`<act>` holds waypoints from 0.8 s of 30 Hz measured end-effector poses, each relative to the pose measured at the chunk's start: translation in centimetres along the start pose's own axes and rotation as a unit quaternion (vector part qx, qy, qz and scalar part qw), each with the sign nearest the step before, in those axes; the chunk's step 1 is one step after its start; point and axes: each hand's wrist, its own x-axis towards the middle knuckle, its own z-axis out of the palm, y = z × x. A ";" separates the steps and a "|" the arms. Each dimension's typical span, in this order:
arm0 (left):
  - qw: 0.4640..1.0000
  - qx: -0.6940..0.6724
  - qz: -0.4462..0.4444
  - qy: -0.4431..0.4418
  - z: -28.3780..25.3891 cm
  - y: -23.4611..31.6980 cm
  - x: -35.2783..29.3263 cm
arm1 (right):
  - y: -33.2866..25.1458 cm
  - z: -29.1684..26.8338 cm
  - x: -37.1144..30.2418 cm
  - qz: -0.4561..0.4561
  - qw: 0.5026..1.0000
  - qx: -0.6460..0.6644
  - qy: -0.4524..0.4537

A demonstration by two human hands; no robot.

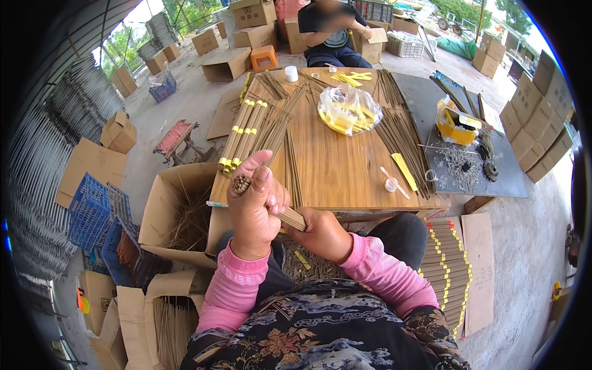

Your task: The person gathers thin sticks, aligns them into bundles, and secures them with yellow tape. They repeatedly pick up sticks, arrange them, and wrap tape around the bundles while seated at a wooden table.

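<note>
A bundle of thin brown incense sticks [291,218] is held slantwise in front of me, just off the table's near edge. My left hand [253,213] is closed around its upper left part, and the round ends show between thumb and forefinger. My right hand [324,234] grips the lower right part, hiding that end. On the table, left of centre, lie several finished rolls [245,137] with yellow bands. Loose sticks [292,161] are spread beside them. A clear plastic bag [349,111] with yellow strips inside sits in the middle.
A cardboard box [179,216] with loose sticks stands left of the wooden table [345,185]. A small white cup [391,184] and flat stick [394,183] lie near the edge. Banded bundles [445,265] lie on the floor at right. A person [336,37] sits across the table.
</note>
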 end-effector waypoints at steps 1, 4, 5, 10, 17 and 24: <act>0.999 -0.007 0.000 -0.039 -0.2 0.2 0.0 | -0.2 -0.1 0.0 0.009 0.999 0.025 -0.023; 0.990 -0.042 -0.009 -0.136 -1.1 0.7 0.1 | -0.5 -0.5 0.1 0.040 0.989 0.097 -0.109; 0.984 -0.058 -0.017 -0.166 -1.3 0.9 0.2 | -0.5 -0.8 0.2 0.053 0.980 0.119 -0.149; 0.936 -0.171 -0.044 -0.306 -1.7 0.8 0.6 | -1.7 -2.2 0.7 0.169 0.885 0.267 -0.343; 0.981 -0.089 -0.047 -0.163 -1.6 0.5 0.7 | -0.3 -0.6 0.0 0.097 0.955 0.187 -0.208; 1.000 0.008 -0.012 0.007 -0.4 0.6 0.5 | -0.9 -0.2 -0.1 0.028 0.999 -0.004 -0.023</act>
